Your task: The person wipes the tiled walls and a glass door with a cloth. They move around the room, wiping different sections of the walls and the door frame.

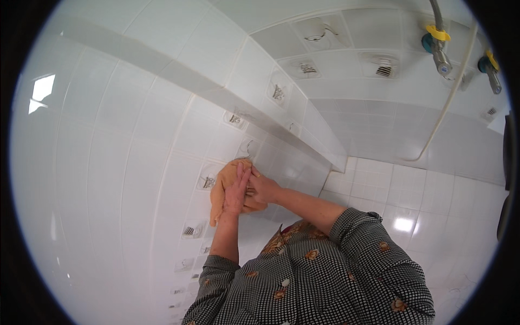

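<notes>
An orange cloth (219,191) lies bunched against the white wall tiles (191,162), which carry raised decorative patterns. My left hand (235,195) rests on top of the cloth with its fingers stretched out, pressing it to the wall. Beside it, my right hand (262,187) holds the cloth's right side, its fingers touching those of my left hand. A ring shows on a finger of the right hand. Part of the cloth hangs down below my hands. The palms and the gripped folds are hidden.
A tiled wall column (280,118) juts out above my hands. At the upper right are two metal angle valves (440,59) with yellow and teal parts, a grey hose (436,12) and a thin white pipe (451,91). White floor tiles (406,195) lie at the right, reflecting light.
</notes>
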The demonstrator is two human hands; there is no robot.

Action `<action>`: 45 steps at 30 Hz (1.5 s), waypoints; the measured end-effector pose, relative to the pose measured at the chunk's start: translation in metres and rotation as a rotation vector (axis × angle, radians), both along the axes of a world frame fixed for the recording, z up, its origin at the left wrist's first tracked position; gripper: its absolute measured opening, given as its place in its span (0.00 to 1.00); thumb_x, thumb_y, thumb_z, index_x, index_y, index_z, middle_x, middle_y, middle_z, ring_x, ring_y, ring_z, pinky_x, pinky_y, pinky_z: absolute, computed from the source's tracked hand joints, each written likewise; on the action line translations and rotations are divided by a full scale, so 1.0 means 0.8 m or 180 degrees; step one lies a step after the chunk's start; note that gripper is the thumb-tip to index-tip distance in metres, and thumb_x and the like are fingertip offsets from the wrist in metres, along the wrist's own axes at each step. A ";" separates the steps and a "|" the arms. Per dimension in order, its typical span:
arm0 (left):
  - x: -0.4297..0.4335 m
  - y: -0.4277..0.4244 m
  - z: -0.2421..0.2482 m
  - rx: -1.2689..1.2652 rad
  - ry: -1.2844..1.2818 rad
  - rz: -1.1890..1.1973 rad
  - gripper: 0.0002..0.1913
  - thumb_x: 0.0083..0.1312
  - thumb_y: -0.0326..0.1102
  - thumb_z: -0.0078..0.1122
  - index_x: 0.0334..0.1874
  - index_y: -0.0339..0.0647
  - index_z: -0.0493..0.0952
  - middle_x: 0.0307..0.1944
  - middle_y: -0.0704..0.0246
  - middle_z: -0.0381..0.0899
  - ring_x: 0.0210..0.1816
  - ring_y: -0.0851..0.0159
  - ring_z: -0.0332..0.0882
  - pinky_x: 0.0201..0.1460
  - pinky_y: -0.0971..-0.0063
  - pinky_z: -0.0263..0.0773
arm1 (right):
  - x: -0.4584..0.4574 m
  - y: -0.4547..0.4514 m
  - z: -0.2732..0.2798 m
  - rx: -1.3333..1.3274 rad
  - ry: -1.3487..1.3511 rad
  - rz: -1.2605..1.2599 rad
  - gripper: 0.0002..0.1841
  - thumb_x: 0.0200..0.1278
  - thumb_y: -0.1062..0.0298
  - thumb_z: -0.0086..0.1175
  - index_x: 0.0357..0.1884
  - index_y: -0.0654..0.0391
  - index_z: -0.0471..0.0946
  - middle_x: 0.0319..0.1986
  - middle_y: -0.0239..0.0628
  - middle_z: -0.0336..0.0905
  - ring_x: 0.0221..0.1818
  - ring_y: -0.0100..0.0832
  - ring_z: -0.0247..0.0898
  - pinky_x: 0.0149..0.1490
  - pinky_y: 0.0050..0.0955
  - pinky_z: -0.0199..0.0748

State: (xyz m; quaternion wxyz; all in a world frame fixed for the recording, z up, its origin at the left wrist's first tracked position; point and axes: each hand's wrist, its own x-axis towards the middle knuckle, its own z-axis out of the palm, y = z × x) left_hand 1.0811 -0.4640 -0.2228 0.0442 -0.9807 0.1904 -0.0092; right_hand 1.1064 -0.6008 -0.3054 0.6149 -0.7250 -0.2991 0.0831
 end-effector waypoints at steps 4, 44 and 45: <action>-0.049 0.039 -0.005 0.0044 -0.0073 0.0054 0.31 0.62 0.25 0.45 0.69 0.58 0.61 0.74 0.63 0.50 0.38 0.45 0.80 0.40 0.59 0.78 | -0.018 0.010 0.003 -0.0546 0.0207 0.0697 0.45 0.54 0.61 0.60 0.73 0.51 0.48 0.72 0.57 0.39 0.68 0.52 0.55 0.65 0.37 0.65; -0.155 0.098 0.056 -0.0614 -0.4339 0.2404 0.29 0.64 0.27 0.50 0.68 0.34 0.57 0.71 0.50 0.49 0.70 0.47 0.50 0.71 0.57 0.48 | -0.039 -0.046 -0.053 -0.0773 0.1029 0.2041 0.31 0.59 0.64 0.56 0.65 0.58 0.65 0.51 0.48 0.74 0.48 0.38 0.74 0.53 0.31 0.72; -0.153 0.094 0.045 -0.0421 -0.4182 0.2591 0.29 0.63 0.26 0.49 0.67 0.33 0.57 0.71 0.48 0.48 0.70 0.45 0.50 0.71 0.56 0.48 | -0.038 -0.045 -0.053 -0.0760 0.1093 0.2048 0.31 0.59 0.64 0.56 0.66 0.58 0.64 0.51 0.48 0.74 0.47 0.37 0.74 0.53 0.31 0.72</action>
